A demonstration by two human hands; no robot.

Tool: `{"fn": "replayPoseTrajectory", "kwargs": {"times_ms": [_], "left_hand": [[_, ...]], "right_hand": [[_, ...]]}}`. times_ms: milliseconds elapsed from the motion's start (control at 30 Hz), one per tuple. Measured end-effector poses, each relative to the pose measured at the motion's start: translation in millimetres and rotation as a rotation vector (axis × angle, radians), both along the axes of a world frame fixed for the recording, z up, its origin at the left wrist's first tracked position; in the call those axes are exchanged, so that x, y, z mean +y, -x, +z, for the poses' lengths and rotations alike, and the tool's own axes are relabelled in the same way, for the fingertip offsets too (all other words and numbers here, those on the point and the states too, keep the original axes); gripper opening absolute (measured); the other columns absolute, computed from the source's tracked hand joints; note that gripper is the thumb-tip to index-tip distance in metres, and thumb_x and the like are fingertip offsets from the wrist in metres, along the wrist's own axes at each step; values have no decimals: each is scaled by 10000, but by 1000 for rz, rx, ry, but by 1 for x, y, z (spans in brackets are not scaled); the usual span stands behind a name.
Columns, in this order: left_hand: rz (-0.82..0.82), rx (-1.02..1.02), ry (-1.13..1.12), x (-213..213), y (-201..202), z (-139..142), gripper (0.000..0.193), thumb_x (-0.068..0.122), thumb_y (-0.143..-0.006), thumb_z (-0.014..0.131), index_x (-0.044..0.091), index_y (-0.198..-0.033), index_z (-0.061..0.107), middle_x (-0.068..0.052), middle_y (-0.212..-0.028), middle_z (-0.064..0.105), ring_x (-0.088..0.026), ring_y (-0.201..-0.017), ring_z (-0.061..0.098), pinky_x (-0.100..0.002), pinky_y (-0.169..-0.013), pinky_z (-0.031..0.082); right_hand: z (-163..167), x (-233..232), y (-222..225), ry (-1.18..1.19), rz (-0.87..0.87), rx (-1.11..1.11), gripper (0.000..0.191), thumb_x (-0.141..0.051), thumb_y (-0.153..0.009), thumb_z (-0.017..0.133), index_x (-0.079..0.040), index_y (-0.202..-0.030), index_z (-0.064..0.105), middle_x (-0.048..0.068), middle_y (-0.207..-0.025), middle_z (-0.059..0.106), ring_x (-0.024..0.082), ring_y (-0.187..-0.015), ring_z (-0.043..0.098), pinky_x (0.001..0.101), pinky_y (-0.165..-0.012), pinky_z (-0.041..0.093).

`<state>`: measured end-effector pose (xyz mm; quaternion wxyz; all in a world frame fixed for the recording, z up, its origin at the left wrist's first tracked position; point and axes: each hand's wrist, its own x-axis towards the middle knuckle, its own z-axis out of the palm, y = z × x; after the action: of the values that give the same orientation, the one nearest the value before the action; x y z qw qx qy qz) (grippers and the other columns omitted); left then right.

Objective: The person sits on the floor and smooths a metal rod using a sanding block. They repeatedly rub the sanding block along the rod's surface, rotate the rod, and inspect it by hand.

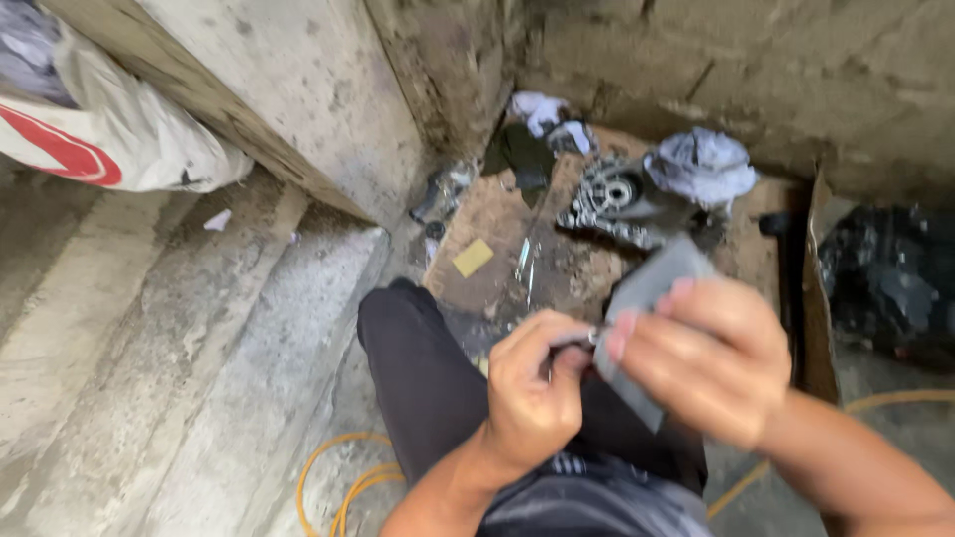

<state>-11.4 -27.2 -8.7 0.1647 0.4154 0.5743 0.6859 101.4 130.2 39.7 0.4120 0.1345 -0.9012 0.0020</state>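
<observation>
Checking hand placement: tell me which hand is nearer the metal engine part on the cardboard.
Right. The right hand holds a grey sheet just below the metal engine part; the left hand sits lower and further left.

A single camera sits on the person's head and looks steeply down and forward, close over the lap. The left hand (532, 398) and right hand (711, 363) fill the lower centre and lower right of the frame, near enough to blur. Beyond them, in the upper centre, lies a cardboard sheet (497, 214) on the floor. A concrete wall (298, 89) crosses the upper left, concrete steps (179, 338) the lower left. No second view shares this scene.
</observation>
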Motion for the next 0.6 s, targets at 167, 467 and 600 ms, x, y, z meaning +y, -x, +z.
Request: {"fn": "replayPoseTrajectory", "kwargs": {"times_ms": [167, 467, 600], "left_hand": [[49, 120, -37, 0, 1, 1, 179, -139, -908, 558, -20, -1005, 650, -139, -889, 673, -248, -752, 677, -316, -687, 547], [-50, -13, 57, -1, -2, -1, 89, -17, -1012, 570, -35, -1031, 655, -139, -862, 675, -246, -728, 669, -315, -681, 537], [-31, 92, -12, -3, -3, -1, 124, 35, -1064, 537, -32, -1065, 642, -149, -902, 665, -264, -796, 677, -337, -737, 535]], "right_hand": [[-3, 0, -3, 11, 74, 13, 296, -56, -739, 760, -16, -1032, 771, 124, -1067, 731, 313, -975, 630, 463, -857, 566], [-12, 2, -14, 73, 15, 1, 275, -63, -756, 758, -21, -1027, 770, 118, -1068, 730, 317, -969, 631, 479, -858, 564], [-13, 1, -14, -21, 102, 4, 303, -79, -762, 753, -19, -1058, 778, 109, -1093, 739, 278, -973, 641, 458, -851, 582]]}}
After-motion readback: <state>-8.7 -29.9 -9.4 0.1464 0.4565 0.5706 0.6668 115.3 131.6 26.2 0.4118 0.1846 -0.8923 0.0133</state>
